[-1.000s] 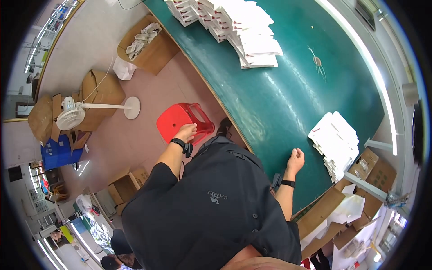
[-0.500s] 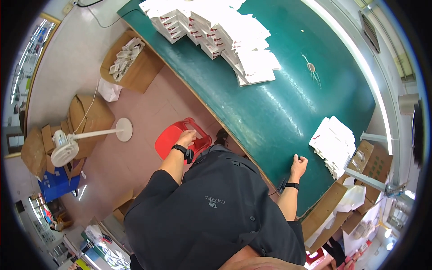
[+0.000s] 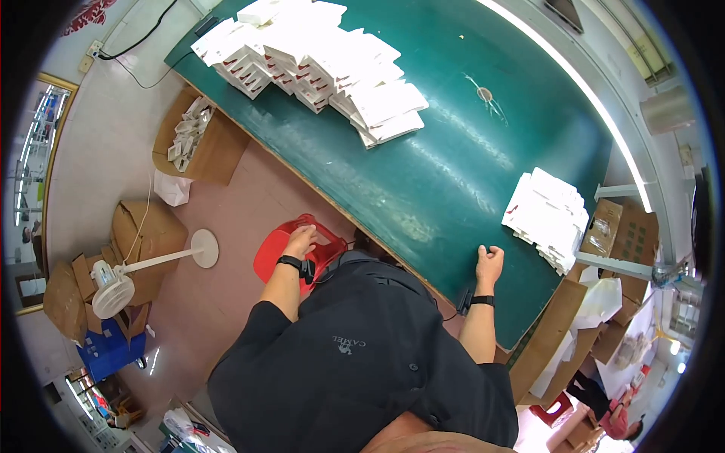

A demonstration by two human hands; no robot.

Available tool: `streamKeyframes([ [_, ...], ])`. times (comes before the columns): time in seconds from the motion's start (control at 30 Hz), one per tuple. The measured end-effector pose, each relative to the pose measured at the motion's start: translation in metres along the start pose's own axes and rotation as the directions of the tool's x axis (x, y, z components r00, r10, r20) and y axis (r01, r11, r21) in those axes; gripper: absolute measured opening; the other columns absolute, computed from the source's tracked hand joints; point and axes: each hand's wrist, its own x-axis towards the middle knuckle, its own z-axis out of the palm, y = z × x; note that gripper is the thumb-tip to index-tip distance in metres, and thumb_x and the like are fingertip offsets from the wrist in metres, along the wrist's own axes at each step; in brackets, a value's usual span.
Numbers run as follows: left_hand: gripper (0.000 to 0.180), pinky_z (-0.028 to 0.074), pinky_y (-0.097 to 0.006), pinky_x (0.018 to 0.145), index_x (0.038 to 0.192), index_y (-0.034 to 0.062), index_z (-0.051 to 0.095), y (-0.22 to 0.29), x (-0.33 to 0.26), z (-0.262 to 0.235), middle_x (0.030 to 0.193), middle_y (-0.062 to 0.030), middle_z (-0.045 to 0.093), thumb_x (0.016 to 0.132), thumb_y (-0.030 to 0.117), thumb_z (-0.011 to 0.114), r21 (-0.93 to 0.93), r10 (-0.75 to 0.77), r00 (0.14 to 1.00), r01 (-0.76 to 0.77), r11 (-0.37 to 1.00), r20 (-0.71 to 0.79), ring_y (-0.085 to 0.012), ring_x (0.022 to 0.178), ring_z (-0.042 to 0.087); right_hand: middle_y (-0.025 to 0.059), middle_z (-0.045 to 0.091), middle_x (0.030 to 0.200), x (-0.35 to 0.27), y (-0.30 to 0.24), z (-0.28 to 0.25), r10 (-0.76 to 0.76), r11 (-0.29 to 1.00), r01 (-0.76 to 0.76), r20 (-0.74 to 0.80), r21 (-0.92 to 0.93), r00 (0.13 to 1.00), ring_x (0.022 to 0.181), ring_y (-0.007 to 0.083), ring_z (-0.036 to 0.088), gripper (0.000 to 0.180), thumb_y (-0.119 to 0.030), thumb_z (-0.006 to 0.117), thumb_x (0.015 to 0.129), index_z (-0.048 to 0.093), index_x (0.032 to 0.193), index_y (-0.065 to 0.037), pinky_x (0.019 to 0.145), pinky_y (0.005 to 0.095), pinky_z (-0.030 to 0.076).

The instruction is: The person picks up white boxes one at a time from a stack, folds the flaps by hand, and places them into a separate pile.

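Observation:
My left hand [image 3: 300, 241] reaches down beside the table and grips the back edge of a red plastic stool [image 3: 281, 253] on the pink floor. My right hand [image 3: 489, 262] rests on the green table [image 3: 453, 174] near its front edge, fingers curled shut with nothing in them. A stack of flat white cartons [image 3: 550, 217] lies on the table just right of that hand. A large spread of white folded boxes [image 3: 325, 60] covers the far left of the table. My dark shirt hides the floor below me.
An open cardboard box of small white items [image 3: 198, 140] stands on the floor by the table. A white pedestal fan [image 3: 143, 272] and brown cartons [image 3: 143, 234] sit at left. More cardboard boxes [image 3: 623, 234] crowd the right end.
The view has swung, so the table and boxes shifted down in the picture. My left hand stays on the red stool, and my right hand stays curled on the table edge.

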Motion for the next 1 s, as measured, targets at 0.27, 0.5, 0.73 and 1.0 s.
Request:
streamKeyframes([
  [0.27, 0.041, 0.049, -0.035, 0.091, 0.131, 0.0099, 0.055, 0.023, -0.046, 0.004, 0.125, -0.0077, 0.064, 0.099, 0.035, 0.061, -0.063, 0.146, 0.989, -0.147, 0.987, -0.016, -0.0182, 0.116, 0.060, 0.0066, 0.056, 0.089, -0.010, -0.007, -0.009, -0.058, 0.998, 0.058, -0.001, 0.034, 0.998, 0.081, 0.0231, 0.057, 0.037, -0.028, 0.073, 0.085, 0.062, 0.111, -0.004, 0.080, 0.0378, 0.049],
  [0.5, 0.039, 0.050, -0.029, 0.086, 0.130, 0.0095, 0.056, 0.097, -0.068, 0.017, 0.120, -0.0061, 0.065, 0.099, 0.031, 0.064, -0.093, 0.327, 0.945, -0.325, 0.941, 0.012, -0.0151, 0.110, 0.062, 0.0074, 0.059, 0.095, -0.016, -0.008, -0.008, -0.061, 0.997, 0.063, -0.046, 0.046, 0.997, 0.084, 0.0227, 0.060, 0.037, -0.027, 0.073, 0.086, 0.064, 0.114, -0.004, 0.081, 0.0367, 0.050],
  [0.73, 0.046, 0.050, -0.030, 0.086, 0.135, 0.0079, 0.051, 0.199, -0.043, 0.067, 0.126, -0.0068, 0.062, 0.098, 0.031, 0.065, -0.129, 0.520, 0.825, -0.504, 0.854, 0.221, -0.0152, 0.110, 0.062, 0.0091, 0.067, 0.101, -0.038, -0.048, -0.004, 0.019, 0.939, -0.023, 0.015, 0.344, 1.000, 0.086, 0.0179, 0.065, 0.038, -0.025, 0.074, 0.087, 0.066, 0.115, -0.001, 0.080, 0.0316, 0.053],
  [1.0, 0.048, 0.049, -0.030, 0.086, 0.138, 0.0070, 0.049, 0.268, 0.013, 0.075, 0.129, -0.0079, 0.061, 0.098, 0.029, 0.064, -0.085, 0.482, 0.789, -0.489, 0.868, 0.380, -0.0155, 0.110, 0.061, 0.0098, 0.071, 0.096, -0.059, -0.214, -0.017, -0.135, 0.905, 0.108, 0.036, 0.412, 0.990, 0.085, 0.0170, 0.067, 0.038, -0.024, 0.073, 0.088, 0.065, 0.116, 0.000, 0.077, 0.0312, 0.054],
])
